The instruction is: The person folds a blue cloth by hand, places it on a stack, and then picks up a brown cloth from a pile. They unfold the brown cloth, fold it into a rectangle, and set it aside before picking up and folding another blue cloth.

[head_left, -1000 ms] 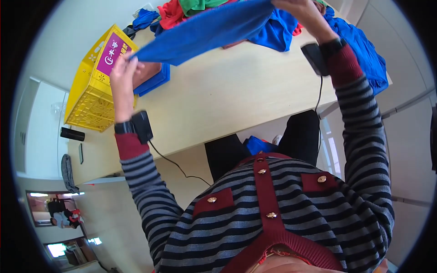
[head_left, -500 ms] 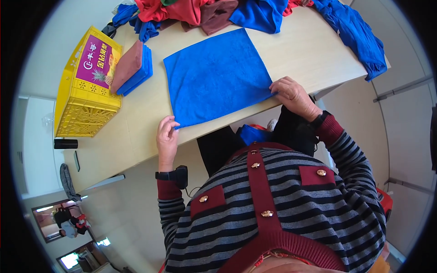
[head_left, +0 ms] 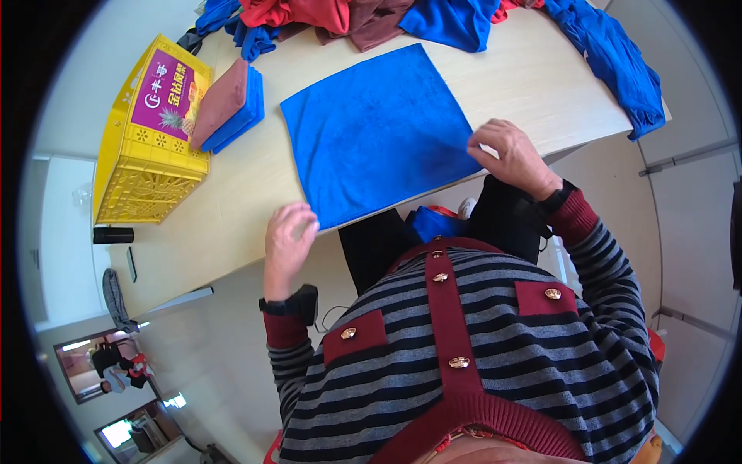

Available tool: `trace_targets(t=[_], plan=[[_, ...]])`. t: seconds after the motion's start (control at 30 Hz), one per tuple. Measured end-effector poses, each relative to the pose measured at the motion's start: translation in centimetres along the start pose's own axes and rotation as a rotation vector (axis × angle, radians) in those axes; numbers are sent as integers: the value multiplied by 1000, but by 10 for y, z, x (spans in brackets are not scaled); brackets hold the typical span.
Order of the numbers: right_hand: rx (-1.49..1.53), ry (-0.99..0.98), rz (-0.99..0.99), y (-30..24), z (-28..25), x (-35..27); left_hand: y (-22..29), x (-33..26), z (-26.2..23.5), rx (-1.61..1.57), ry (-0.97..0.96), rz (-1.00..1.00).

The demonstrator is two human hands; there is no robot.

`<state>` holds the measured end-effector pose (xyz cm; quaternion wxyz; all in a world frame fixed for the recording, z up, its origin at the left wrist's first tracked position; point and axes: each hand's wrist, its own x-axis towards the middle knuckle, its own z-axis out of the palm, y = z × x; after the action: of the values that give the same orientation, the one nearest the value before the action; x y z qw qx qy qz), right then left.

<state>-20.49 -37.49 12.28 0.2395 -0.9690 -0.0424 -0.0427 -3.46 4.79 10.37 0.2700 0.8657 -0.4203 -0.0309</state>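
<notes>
Head view: my left hand [head_left: 287, 241] rested at the near left corner of the blue cloth [head_left: 379, 131], fingers curled loosely at the hem; whether they pinched the corner or only pressed it I could not tell. My right hand [head_left: 514, 157] sat at the near right corner, fingers bent down onto the edge, nothing else in its grasp. The cloth lay spread flat and square on the pale table [head_left: 541, 69], its near hem running along the table's front edge.

Judgement on the step: it looked like smoothing before a fold. To do it well I needed both corners caught evenly, the hem kept taut between the hands, and the near edge carried straight to the far edge so the corners met.

Count, outward from the hands: one cloth spread. Two folded cloths in a stack [head_left: 230, 106] to the left, one reddish brown over one blue, leaning against one yellow crate [head_left: 151, 147]. A heap of unfolded cloths [head_left: 348, 15] along the far edge, red, brown and blue, number not separable. One blue piece [head_left: 618, 62] draped over the right corner.
</notes>
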Motion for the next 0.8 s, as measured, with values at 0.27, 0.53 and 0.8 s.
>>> trace_targets(t=[0.27, 0.53, 0.8], plan=[[-307, 287, 7, -41, 97, 86, 18, 109, 70, 404, 123, 151], [-420, 166, 204, -13, 90, 80, -18, 99, 80, 418, 79, -132], [-404, 119, 236, 17, 68, 61, -28, 73, 69, 431, 91, -270]])
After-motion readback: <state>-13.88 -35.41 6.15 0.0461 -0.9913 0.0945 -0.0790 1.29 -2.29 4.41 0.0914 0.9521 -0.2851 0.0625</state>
